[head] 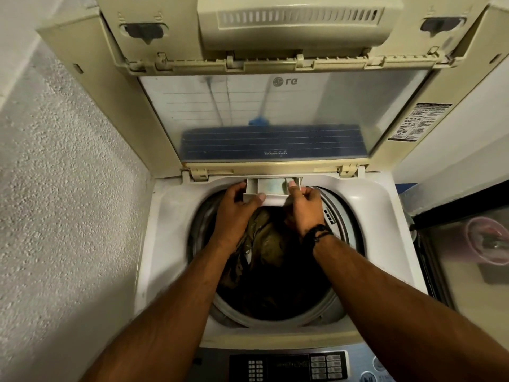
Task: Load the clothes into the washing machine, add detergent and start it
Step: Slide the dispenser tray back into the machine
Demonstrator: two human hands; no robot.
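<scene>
- I'm looking down into the washing machine (170,216), lid (264,117) standing up, and dark olive clothes (264,238) are heaped in the drum.
- The white detergent drawer (271,187) is slid out at the back rim above the drum, its compartments showing a pale bluish tint.
- My left hand (237,208) grips the drawer's left end, thumb curled across its front.
- My right hand (305,205) pinches the right end, a black band (316,232) on that wrist.
- The control panel (292,366) sits nearest me.
</scene>
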